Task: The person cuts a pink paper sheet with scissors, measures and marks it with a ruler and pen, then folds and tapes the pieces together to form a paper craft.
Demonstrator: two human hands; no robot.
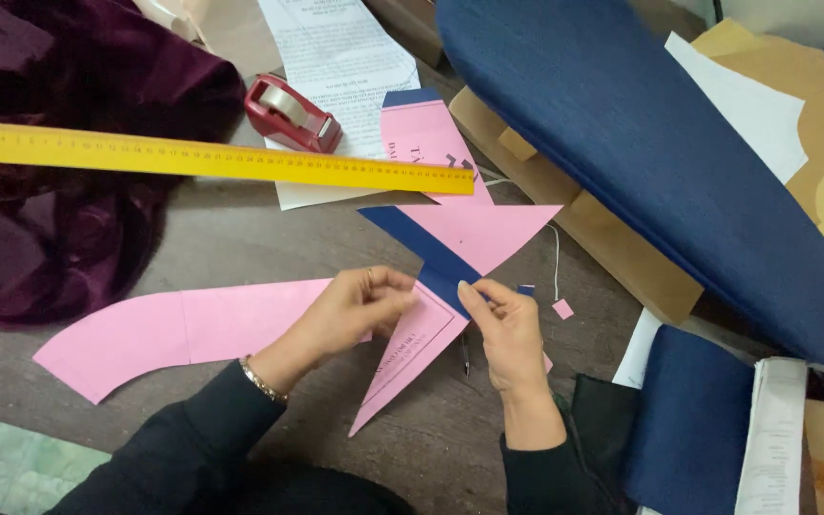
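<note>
Pink paper pattern piece (412, 339) with its navy fabric strip (436, 262) lies on the grey desk (240, 238) below the yellow ruler (212, 157), so keep your left hand (360, 310) and right hand (503, 319) pinching its edges flat and aligned.

Your ruler (212, 158) lies across the table's (240, 238) far left, the tape dispenser (290, 114) just behind it. The padded board (650, 162) fills the far right corner, with the paper pattern pieces (193, 329) at the middle, before the ruler.
</note>
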